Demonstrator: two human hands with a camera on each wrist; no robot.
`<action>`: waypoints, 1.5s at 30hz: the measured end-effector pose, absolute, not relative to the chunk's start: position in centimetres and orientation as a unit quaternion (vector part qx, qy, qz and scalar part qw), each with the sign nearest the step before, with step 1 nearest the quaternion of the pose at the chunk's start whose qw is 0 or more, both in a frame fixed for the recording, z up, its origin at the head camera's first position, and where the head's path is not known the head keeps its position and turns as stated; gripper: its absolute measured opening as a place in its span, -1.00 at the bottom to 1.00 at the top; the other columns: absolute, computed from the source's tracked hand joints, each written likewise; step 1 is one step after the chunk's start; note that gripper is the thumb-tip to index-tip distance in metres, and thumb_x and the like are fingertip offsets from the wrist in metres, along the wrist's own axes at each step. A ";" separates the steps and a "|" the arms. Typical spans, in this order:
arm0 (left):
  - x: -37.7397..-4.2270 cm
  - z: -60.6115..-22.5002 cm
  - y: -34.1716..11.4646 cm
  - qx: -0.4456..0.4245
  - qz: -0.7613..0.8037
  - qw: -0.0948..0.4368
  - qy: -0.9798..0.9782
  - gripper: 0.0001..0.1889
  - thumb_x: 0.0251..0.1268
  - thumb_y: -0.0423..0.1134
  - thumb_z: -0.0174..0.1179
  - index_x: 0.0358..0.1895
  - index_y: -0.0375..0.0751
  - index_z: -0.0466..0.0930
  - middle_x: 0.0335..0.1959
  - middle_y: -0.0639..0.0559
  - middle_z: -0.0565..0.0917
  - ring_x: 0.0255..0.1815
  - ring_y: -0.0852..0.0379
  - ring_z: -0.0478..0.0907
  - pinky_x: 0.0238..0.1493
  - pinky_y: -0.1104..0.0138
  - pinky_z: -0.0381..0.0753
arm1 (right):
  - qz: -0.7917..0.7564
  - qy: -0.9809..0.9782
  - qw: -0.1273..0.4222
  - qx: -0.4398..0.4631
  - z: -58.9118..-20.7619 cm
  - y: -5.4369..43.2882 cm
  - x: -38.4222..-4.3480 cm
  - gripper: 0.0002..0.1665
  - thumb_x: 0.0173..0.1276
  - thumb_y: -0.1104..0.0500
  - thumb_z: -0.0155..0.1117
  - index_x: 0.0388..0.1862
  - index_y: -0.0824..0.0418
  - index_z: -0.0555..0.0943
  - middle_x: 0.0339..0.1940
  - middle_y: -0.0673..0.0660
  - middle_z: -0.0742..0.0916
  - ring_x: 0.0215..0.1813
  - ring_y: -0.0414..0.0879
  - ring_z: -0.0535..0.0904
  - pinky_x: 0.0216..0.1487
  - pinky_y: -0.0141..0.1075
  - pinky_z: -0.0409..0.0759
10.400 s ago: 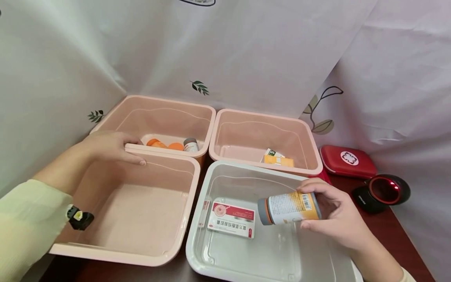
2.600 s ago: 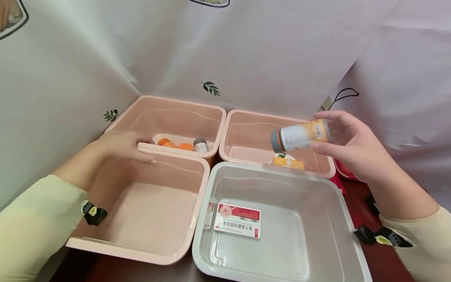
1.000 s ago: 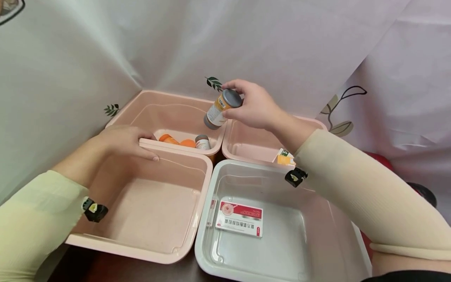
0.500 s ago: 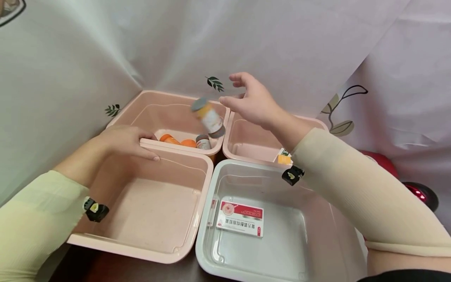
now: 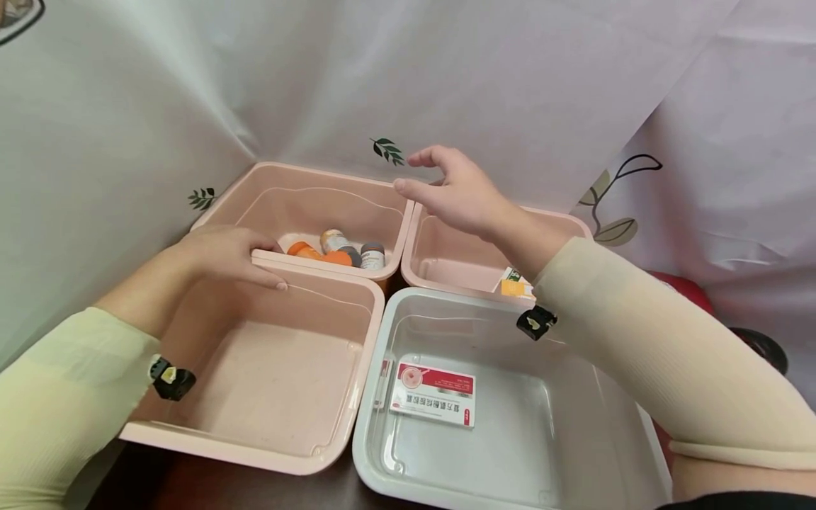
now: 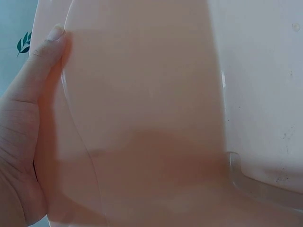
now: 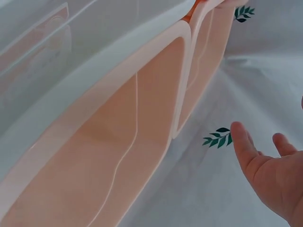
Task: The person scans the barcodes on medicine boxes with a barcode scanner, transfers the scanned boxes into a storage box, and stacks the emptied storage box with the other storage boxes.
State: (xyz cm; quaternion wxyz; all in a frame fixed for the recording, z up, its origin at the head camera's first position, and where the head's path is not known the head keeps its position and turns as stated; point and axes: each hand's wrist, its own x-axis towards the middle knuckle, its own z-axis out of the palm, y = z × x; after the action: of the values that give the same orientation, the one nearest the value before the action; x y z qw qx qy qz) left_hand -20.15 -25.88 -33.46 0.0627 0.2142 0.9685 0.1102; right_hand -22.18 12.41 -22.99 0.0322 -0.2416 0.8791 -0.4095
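Note:
In the head view my left hand (image 5: 223,261) holds the rim where the front pink bin (image 5: 287,464) meets the back left pink bin (image 5: 306,170). Its thumb lies on the front bin's inner wall, also seen in the left wrist view; the fingers are mostly hidden behind the rim. My right hand (image 5: 462,191) hovers over the back bins, thumb and fingers apart, holding nothing. Inside the back left bin lie a yellow-and-white pill bottle (image 5: 333,239), a grey-capped white bottle (image 5: 372,256) and orange-topped bottles (image 5: 304,249), partly hidden by the front wall.
A grey bin (image 5: 365,432) at front right contains a red-and-white medicine box (image 5: 435,394). The back right pink bin (image 5: 474,283) holds a yellow box (image 5: 515,288), partly behind my sleeve. A red case (image 5: 685,287) and a black scanner (image 5: 761,348) sit at far right.
My right hand carried the yellow-and-white pill bottle left from the grey bin and let it go over the back left bin; it now lies among the other bottles. The left hand stayed on the rim.

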 end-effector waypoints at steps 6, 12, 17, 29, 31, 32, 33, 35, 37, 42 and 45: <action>-20.2 -33.5 -26.0 0.211 0.109 0.066 0.969 -0.37 0.07 0.33 0.55 0.11 0.00 0.79 -0.10 0.14 0.78 -0.09 0.08 0.67 0.06 -0.03 0.56 | -0.379 0.892 0.041 -0.243 -22.6 13.4 -21.8 -0.28 0.54 -0.19 0.35 0.49 0.15 0.49 0.55 0.13 0.41 0.25 -0.02 0.67 0.13 -0.17 0.68; -20.4 -33.5 -26.0 0.217 0.115 0.068 0.967 -0.36 0.08 0.32 0.55 0.12 -0.03 0.79 -0.09 0.13 0.78 -0.07 0.07 0.68 0.07 -0.04 0.56 | -0.363 0.902 0.041 -0.230 -22.1 15.4 -21.5 -0.33 0.53 -0.22 0.34 0.45 0.09 0.53 0.56 0.12 0.41 0.34 0.01 0.62 0.23 -0.06 0.63; -20.5 -33.5 -26.1 0.221 0.114 0.069 0.966 -0.35 0.09 0.32 0.54 0.12 -0.06 0.79 -0.09 0.12 0.78 -0.07 0.07 0.68 0.06 -0.04 0.57 | -0.385 0.889 0.057 -0.242 -23.5 16.5 -20.4 -0.42 0.54 -0.13 0.37 0.37 0.12 0.55 0.50 0.11 0.47 0.36 0.01 0.62 0.32 0.00 0.57; -20.3 -33.5 -26.4 0.215 0.121 0.066 0.967 -0.35 0.09 0.30 0.56 0.12 -0.08 0.78 -0.05 0.09 0.78 -0.04 0.04 0.67 0.11 -0.06 0.56 | -0.427 0.824 0.038 -0.370 -28.0 16.6 -12.8 -0.80 0.45 0.19 0.46 0.01 0.19 0.76 0.00 0.01 0.76 0.02 -0.10 0.70 0.03 -0.15 0.73; -20.3 -33.4 -26.6 0.214 0.120 0.065 0.967 -0.36 0.09 0.28 0.56 0.11 -0.07 0.79 -0.05 0.09 0.78 -0.04 0.04 0.67 0.10 -0.06 0.56 | -0.424 0.824 0.049 -0.372 -28.9 16.4 -12.1 -0.85 0.42 0.21 0.48 -0.06 0.16 0.77 -0.11 -0.03 0.77 -0.05 -0.14 0.70 -0.01 -0.18 0.73; -20.3 -33.4 -26.6 0.214 0.119 0.064 0.967 -0.37 0.09 0.28 0.56 0.11 -0.06 0.79 -0.05 0.10 0.78 -0.03 0.04 0.66 0.11 -0.06 0.55 | -0.418 0.827 0.057 -0.371 -29.4 16.3 -11.9 -0.88 0.42 0.20 0.48 -0.09 0.14 0.78 -0.15 -0.06 0.77 -0.07 -0.16 0.70 -0.02 -0.19 0.73; -20.3 -33.4 -26.6 0.213 0.120 0.064 0.968 -0.38 0.08 0.28 0.56 0.10 -0.04 0.79 -0.05 0.11 0.78 -0.03 0.05 0.66 0.11 -0.05 0.55 | -0.411 0.830 0.065 -0.371 -29.9 16.2 -11.6 -0.90 0.42 0.20 0.49 -0.11 0.12 0.78 -0.19 -0.10 0.77 -0.10 -0.18 0.70 -0.03 -0.21 0.73; -20.3 -33.5 -26.7 0.214 0.119 0.066 0.967 -0.38 0.09 0.29 0.56 0.10 -0.03 0.79 -0.06 0.12 0.78 -0.04 0.05 0.67 0.10 -0.05 0.56 | -0.389 0.837 0.074 -0.377 -31.0 16.1 -11.2 -0.91 0.41 0.19 0.50 -0.14 0.09 0.77 -0.22 -0.14 0.77 -0.13 -0.22 0.70 -0.04 -0.24 0.72; -20.3 -33.6 -26.6 0.215 0.120 0.066 0.967 -0.38 0.08 0.29 0.56 0.11 -0.03 0.79 -0.05 0.12 0.78 -0.04 0.05 0.67 0.11 -0.05 0.56 | -0.357 0.845 0.070 -0.392 -32.1 16.1 -11.0 -0.90 0.40 0.19 0.51 -0.15 0.09 0.76 -0.23 -0.16 0.76 -0.13 -0.23 0.70 -0.02 -0.28 0.70; -20.4 -33.7 -26.4 0.215 0.117 0.064 0.968 -0.36 0.08 0.31 0.55 0.12 -0.04 0.79 -0.05 0.10 0.78 -0.03 0.04 0.68 0.11 -0.07 0.56 | -0.260 0.869 0.061 -0.417 -34.5 15.9 -10.7 -0.82 0.29 0.09 0.56 -0.17 0.00 0.74 -0.27 -0.21 0.71 -0.17 -0.24 0.64 -0.03 -0.30 0.65; -20.4 -33.6 -26.3 0.212 0.114 0.063 0.969 -0.36 0.08 0.31 0.55 0.12 -0.03 0.79 -0.06 0.09 0.78 -0.03 0.03 0.67 0.10 -0.07 0.55 | -0.200 0.888 0.094 -0.403 -35.7 15.7 -10.9 -0.69 0.19 0.04 0.60 -0.09 -0.01 0.74 -0.26 -0.21 0.68 -0.22 -0.23 0.55 -0.14 -0.29 0.59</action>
State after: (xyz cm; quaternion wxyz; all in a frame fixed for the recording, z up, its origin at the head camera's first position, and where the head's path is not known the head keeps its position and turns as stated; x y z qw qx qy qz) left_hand -20.41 -26.31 -33.58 0.0633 0.2119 0.9685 0.1144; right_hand -10.86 15.74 -35.74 0.0939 -0.4026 0.8883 -0.2001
